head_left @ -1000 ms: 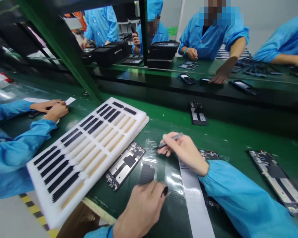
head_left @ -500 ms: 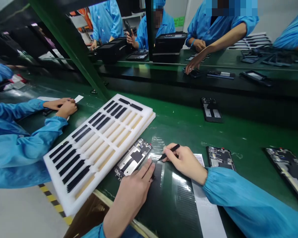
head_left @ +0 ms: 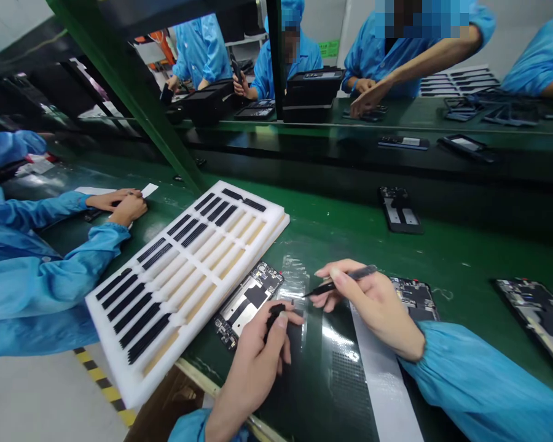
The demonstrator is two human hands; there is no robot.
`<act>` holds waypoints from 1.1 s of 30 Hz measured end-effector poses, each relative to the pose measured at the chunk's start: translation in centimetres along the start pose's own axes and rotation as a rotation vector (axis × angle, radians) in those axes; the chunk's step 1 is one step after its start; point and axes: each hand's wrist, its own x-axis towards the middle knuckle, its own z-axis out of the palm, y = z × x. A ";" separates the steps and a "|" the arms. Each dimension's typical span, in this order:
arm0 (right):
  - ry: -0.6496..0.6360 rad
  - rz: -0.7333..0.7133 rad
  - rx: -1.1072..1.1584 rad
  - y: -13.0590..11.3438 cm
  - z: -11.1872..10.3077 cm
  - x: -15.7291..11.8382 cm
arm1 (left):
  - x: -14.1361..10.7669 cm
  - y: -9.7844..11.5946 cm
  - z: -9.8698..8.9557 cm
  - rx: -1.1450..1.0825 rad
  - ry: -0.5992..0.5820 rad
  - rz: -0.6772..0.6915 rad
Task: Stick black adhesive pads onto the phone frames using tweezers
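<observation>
The left hand (head_left: 258, 362) pinches a small black strip (head_left: 274, 315) between thumb and fingers, just over a phone mid-frame (head_left: 244, 305); the right hand (head_left: 373, 301) grips slim black tweezers (head_left: 345, 279), tips beside that frame. Left of the frame, a white foam tray (head_left: 120, 374) holds rows of black strips, seemingly nearly full; whether the frame already carries a strip is hard to tell.

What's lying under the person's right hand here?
Under the right hand lies a glossy black sheet beside a white strip. A phone frame sits past the fingers; the hand hides its near corner, so that part cannot be seen.
</observation>
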 end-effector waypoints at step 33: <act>-0.035 -0.049 -0.042 -0.1 1.1 -1.2 | -0.3 2.3 1.4 -0.632 -0.145 -0.130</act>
